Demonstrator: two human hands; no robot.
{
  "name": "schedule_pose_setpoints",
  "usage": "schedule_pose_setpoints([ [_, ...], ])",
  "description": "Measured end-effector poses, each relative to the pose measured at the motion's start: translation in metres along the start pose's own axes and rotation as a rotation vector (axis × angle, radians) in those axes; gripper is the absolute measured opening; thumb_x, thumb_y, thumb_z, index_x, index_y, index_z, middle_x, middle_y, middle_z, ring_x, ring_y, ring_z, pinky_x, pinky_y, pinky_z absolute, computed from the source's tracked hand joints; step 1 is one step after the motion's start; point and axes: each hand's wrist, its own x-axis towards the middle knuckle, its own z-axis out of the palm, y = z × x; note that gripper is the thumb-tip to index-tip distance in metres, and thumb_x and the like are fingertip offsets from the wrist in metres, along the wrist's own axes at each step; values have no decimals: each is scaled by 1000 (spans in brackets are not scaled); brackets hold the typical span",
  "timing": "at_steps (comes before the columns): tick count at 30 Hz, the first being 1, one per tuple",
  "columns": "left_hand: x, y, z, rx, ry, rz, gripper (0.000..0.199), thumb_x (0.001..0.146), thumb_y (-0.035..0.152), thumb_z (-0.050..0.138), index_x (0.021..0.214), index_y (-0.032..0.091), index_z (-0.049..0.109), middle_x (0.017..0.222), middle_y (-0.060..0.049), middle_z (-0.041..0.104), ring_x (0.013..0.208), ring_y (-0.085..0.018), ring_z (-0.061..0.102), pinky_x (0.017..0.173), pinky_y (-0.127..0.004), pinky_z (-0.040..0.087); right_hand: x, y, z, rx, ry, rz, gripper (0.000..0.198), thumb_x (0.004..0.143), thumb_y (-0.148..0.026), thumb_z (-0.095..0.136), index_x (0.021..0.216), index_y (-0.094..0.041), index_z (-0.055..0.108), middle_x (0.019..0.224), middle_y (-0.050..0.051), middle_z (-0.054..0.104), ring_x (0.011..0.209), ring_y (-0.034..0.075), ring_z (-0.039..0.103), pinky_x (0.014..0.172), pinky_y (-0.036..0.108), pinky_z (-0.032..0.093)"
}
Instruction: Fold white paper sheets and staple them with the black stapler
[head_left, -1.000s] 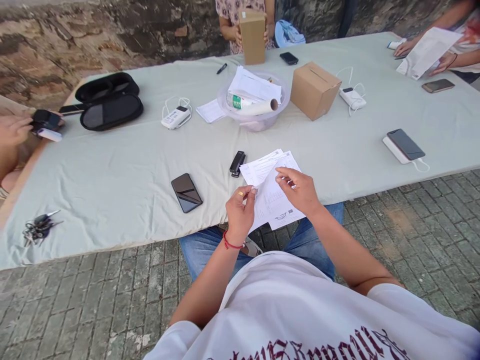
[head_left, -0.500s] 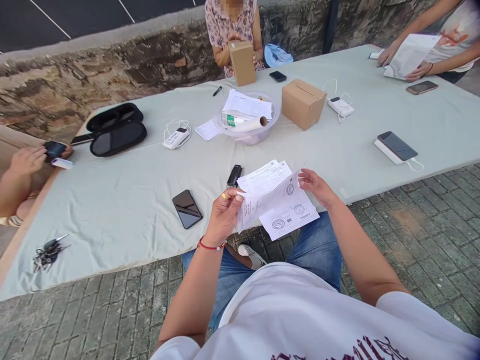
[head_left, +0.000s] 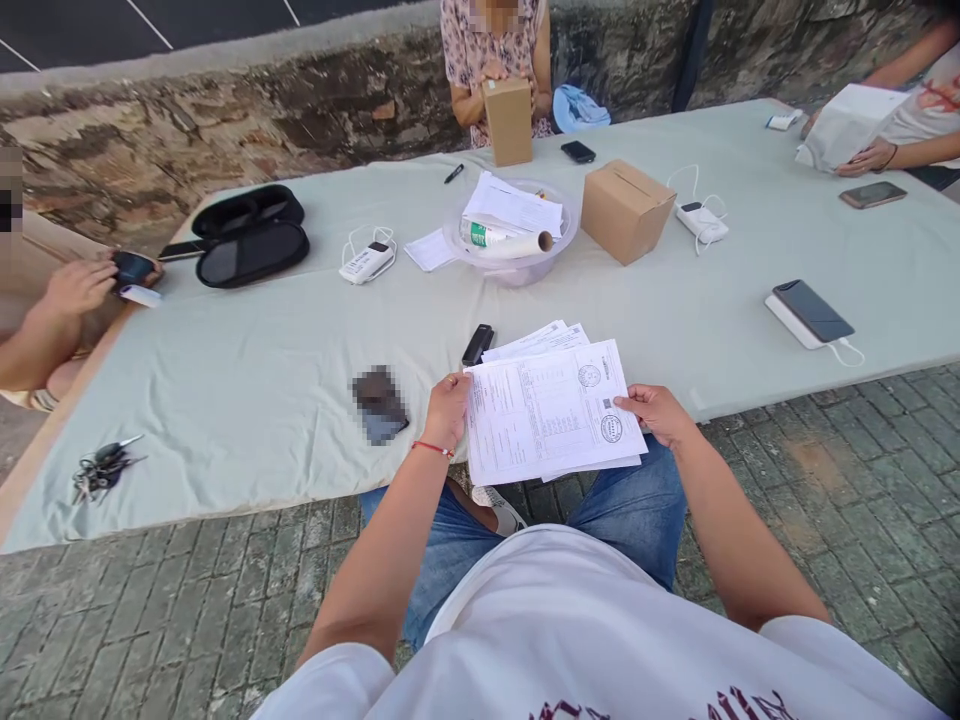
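Note:
A printed sheet of paper [head_left: 547, 415] with round stamps lies flat between my two hands, above the table's front edge. My left hand [head_left: 448, 410] pinches its left side, thumb on top. At the right side, my right hand [head_left: 654, 412] grips the sheet near a stamp. Another sheet peeks out beneath its lower right edge; how many are under it is hidden. Farther back, more papers [head_left: 536, 342] lie on the table, partly covered by the held sheet. Beside them sits a black stapler-like object [head_left: 478, 345]. A phone [head_left: 379, 405], blurred out, rests left of my left hand.
The cloth-covered table [head_left: 262, 400] carries a plastic basin [head_left: 510, 270] of papers and a roll, a cardboard box [head_left: 626, 212], power banks, a black case [head_left: 255, 250] and keys [head_left: 105, 470]. Three people sit around it; one across holds a box [head_left: 508, 120].
The sheet, curled up half a second ago, is now spread flat. My right hand has come down and closed on its right side. My left hand still holds the left side.

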Motion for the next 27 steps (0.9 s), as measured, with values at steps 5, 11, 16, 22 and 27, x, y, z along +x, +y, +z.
schedule_pose_setpoints([
  [5, -44, -34, -24, 50, 170, 126, 30, 77, 43, 68, 92, 18, 58, 86, -2, 64, 82, -14, 66, 71, -26, 52, -33, 22, -6, 54, 178, 120, 45, 55, -51, 87, 72, -14, 68, 47, -4, 50, 43, 7, 37, 39, 22, 26],
  [11, -115, -94, -35, 24, -214, -438, 55, 75, 68, 65, 79, 13, 66, 77, -10, 68, 68, -19, 68, 58, -27, 52, -78, 51, 12, 263, 163, 307, 44, 57, -46, 89, 80, -14, 71, 47, -6, 45, 41, 5, 29, 32, 20, 23],
  [16, -119, -109, -20, -227, -257, -418, 48, 71, 60, 75, 83, 14, 68, 85, -9, 70, 78, -17, 68, 68, -27, 55, -98, 52, 31, 213, 100, 340, 42, 64, -51, 83, 77, -14, 70, 56, 1, 58, 42, 6, 36, 32, 19, 25],
  [22, -105, -107, -8, -234, -149, -354, 43, 61, 50, 84, 74, 14, 64, 68, -2, 65, 61, -10, 60, 59, -21, 50, -103, 19, 20, -295, -59, 266, 58, 82, -64, 61, 49, -17, 56, 42, 3, 54, 37, 8, 38, 37, 22, 26],
  [27, -106, -103, -5, -280, -102, -362, 43, 59, 49, 84, 75, 16, 61, 67, 0, 64, 58, -10, 59, 58, -23, 51, -98, -17, 25, 128, -14, 292, 50, 76, -58, 71, 52, -18, 53, 43, -1, 51, 34, 4, 25, 34, 21, 16],
])
